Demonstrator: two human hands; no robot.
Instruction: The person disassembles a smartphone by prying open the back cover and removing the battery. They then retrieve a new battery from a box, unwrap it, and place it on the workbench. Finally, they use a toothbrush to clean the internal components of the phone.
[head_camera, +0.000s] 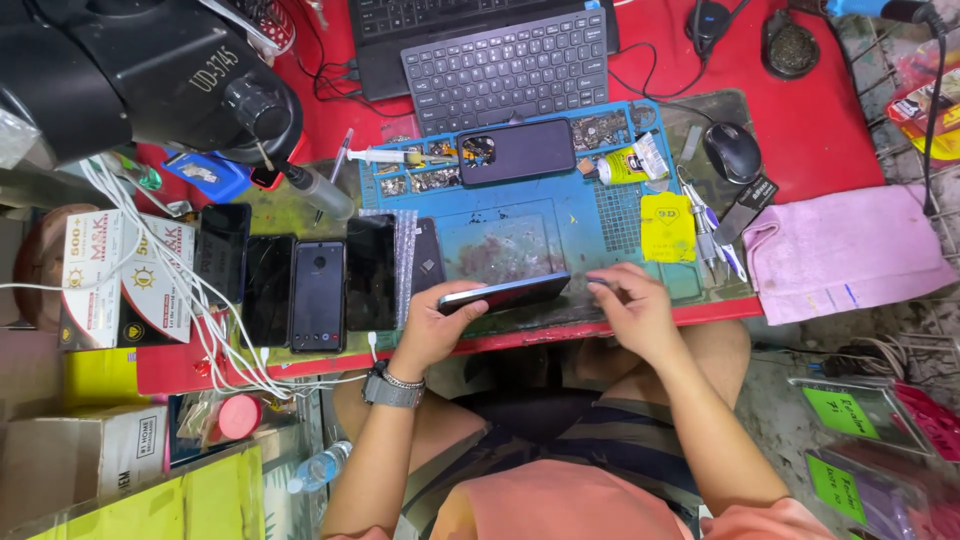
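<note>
My left hand (432, 325) grips a dark smartphone (505, 293) by its left end and holds it edge-up over the near part of the blue work mat (560, 225). My right hand (632, 308) rests at the phone's right end with fingers curled around a thin tool that is mostly hidden. A metal watch (392, 388) sits on my left wrist. A second dark phone (518, 150) lies back-up at the far side of the mat.
Several dark phones (318, 295) lie in a row left of the mat. A keyboard (505, 68), a mouse (733, 152), a pink cloth (845, 250), a yellow card (668, 227), a syringe (385, 156), a microscope (150, 70) and white cables (215, 310) surround the red table.
</note>
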